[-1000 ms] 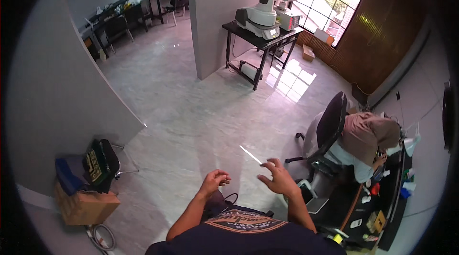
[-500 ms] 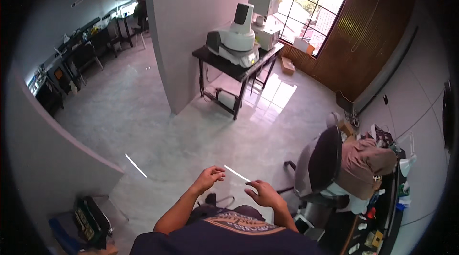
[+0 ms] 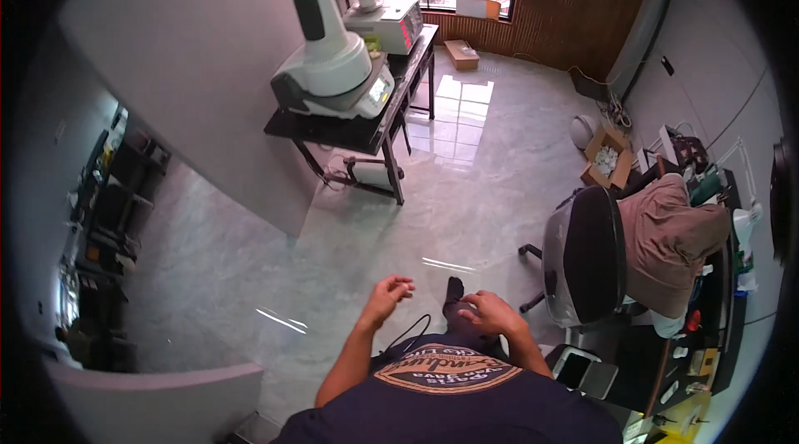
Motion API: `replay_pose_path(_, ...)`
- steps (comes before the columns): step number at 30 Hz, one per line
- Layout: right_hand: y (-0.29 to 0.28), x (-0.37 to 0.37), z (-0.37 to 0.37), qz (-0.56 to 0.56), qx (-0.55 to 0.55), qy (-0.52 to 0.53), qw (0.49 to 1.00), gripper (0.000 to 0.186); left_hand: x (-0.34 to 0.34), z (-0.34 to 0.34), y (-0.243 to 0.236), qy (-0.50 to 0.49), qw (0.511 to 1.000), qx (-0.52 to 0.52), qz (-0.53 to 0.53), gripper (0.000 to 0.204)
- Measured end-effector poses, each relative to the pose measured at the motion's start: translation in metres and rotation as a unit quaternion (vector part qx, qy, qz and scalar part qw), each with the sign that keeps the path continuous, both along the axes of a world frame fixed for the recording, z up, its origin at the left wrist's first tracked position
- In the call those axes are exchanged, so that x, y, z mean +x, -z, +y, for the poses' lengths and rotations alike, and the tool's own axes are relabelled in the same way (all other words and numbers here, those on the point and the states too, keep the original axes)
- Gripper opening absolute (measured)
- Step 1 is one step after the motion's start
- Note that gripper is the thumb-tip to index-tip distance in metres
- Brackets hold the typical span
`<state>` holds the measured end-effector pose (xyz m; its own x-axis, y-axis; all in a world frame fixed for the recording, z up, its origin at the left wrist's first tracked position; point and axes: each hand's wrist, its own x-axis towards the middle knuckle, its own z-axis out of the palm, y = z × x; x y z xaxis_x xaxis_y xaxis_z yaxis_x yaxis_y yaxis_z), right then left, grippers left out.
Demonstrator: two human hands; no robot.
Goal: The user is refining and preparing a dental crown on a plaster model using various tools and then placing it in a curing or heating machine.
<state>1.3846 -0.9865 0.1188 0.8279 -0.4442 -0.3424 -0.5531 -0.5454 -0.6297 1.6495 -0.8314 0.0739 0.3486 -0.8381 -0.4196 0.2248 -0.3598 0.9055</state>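
Note:
My left hand [image 3: 387, 300] hangs in front of my dark printed shirt [image 3: 448, 367], its fingers loosely bent and nothing in them. To its right is my right hand [image 3: 493, 313], palm down, with thumb and fingers apart and holding nothing. Between the hands, one dark-covered foot [image 3: 454, 287] shows on the glossy grey floor [image 3: 366, 253]. A thin dark cable [image 3: 423, 321] loops beside my left forearm. Closest to my right hand stands a black and grey office chair [image 3: 585, 257].
Ahead, a black table [image 3: 333, 133] carries a white rounded machine [image 3: 333, 65] and a boxy white device [image 3: 387, 24]. An open carton [image 3: 607, 159] sits beyond the chair. Brown cloth [image 3: 674, 228] lies between chair and cluttered desk [image 3: 649, 352]. A wall edge [image 3: 295, 223] juts out left.
My view has turned left to right, so the table and machines sit further left and larger. The chair appears further right. Both hands remain in front of me, empty.

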Motion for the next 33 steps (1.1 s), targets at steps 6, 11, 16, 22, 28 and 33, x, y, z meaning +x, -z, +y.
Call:
replay_pose_path(6, -0.031, 0.043, -0.144, -0.016, -0.022, 0.007, 1.000, 0.042, 0.014, -0.127, -0.001, 0.068, 0.997, 0.029, 0.020, 0.031)
replay_pose_path(11, -0.041, 0.086, -0.271, -0.005, -0.085, -0.016, 0.996, 0.041, 0.062, -0.234, -0.016, 0.092, 0.983, 0.040, -0.156, 0.030)
replay_pose_path(16, -0.041, 0.145, -0.361, -0.029, -0.087, -0.017, 0.996, 0.039, 0.126, -0.296, 0.000, 0.065, 0.977, 0.062, -0.194, 0.032)
replay_pose_path(22, -0.025, 0.235, -0.423, -0.030, -0.037, -0.052, 0.998, 0.038, 0.234, -0.334, 0.083, 0.188, 0.885, 0.251, -0.344, 0.040)
replay_pose_path(28, -0.038, 0.302, -0.496, -0.065, 0.056, -0.055, 0.995, 0.032, 0.305, -0.429, 0.077, 0.100, 0.913, 0.196, -0.343, 0.036)
replay_pose_path(33, -0.019, 0.375, -0.575, -0.082, 0.043, -0.082, 0.992, 0.028, 0.332, -0.477, 0.030, 0.058, 0.947, 0.187, -0.256, 0.034)
